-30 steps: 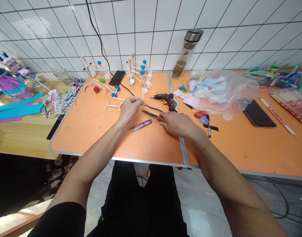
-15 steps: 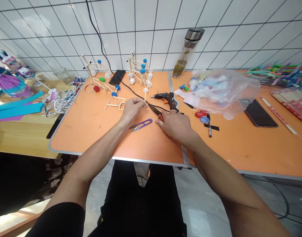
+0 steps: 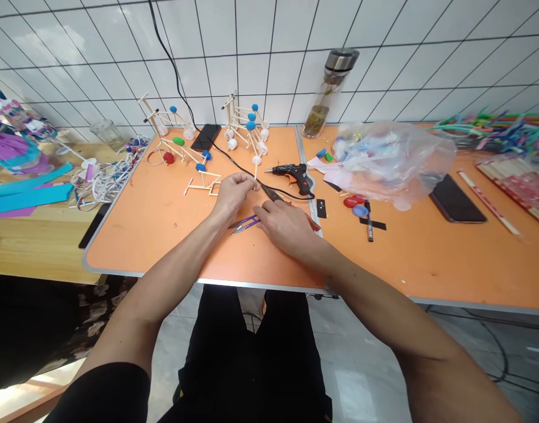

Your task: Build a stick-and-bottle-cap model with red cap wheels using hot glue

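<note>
My left hand (image 3: 235, 192) is closed in a pinch on a thin wooden stick (image 3: 256, 171), near a small white disc (image 3: 256, 160). My right hand (image 3: 285, 226) lies low over the tabletop, its fingers apart and bent above the handle end of the purple thread snips (image 3: 242, 225). The snips lie flat, their handle end partly covered. Pliers with red handles (image 3: 314, 223) rest under and behind that hand, the dark jaws (image 3: 270, 192) pointing towards my left hand. Left of my left hand is a small stick frame (image 3: 201, 187).
Stick models with coloured caps (image 3: 251, 125) stand near the tiled wall. A black glue gun (image 3: 292, 173), its cord, a tea bottle (image 3: 324, 100), a plastic bag (image 3: 384, 164), a phone (image 3: 457, 200) and a pen (image 3: 370, 226) lie or stand around the orange table (image 3: 164, 241).
My right hand has let go of the pliers and moved left and down over the snips' handle. The pliers now lie on the table. My left hand keeps its pinch.
</note>
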The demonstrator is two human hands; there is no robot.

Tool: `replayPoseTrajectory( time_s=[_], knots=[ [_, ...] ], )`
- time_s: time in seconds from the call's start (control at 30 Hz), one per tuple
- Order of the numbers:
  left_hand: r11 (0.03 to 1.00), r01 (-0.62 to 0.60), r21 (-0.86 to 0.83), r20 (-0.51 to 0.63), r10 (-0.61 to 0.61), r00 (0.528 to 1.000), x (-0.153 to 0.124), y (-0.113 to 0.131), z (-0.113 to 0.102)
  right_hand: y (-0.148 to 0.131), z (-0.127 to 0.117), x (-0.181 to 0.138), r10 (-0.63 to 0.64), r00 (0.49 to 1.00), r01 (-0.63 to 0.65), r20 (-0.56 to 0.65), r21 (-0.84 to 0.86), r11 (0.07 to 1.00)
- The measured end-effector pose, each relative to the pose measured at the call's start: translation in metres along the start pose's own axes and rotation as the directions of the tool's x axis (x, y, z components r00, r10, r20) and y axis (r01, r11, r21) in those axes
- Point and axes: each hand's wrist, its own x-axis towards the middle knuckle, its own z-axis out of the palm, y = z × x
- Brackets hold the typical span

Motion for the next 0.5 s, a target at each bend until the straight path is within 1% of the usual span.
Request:
replayPoseTrajectory(
  time_s=[0.07,0.17,0.33,0.47,0.5],
  knots=[
    [1.000,0.006,0.000,0.000,-0.006,1.000,0.001,-0.001,0.000,-0.001,0.005,0.002,-0.015,1.000,0.015,-0.003,-0.009,1.000],
    [1.000,0.024,-0.002,-0.007,-0.024,1.000,0.003,-0.002,0.000,-0.001,0.006,0.000,-0.006,1.000,0.006,0.005,0.029,1.000],
    [0.999,0.029,0.017,-0.007,-0.028,1.000,0.006,-0.004,-0.002,-0.003,-0.003,-0.007,0.048,0.998,-0.051,0.028,0.121,0.991],
    [1.000,0.024,0.013,0.001,-0.024,1.000,0.006,-0.004,-0.002,0.002,-0.013,-0.011,0.097,0.989,-0.114,0.114,0.146,0.983],
    [1.000,0.021,0.010,0.002,-0.021,1.000,0.006,-0.004,-0.003,0.005,-0.016,-0.011,0.119,0.986,-0.136,0.118,0.151,0.979]
  ],
)
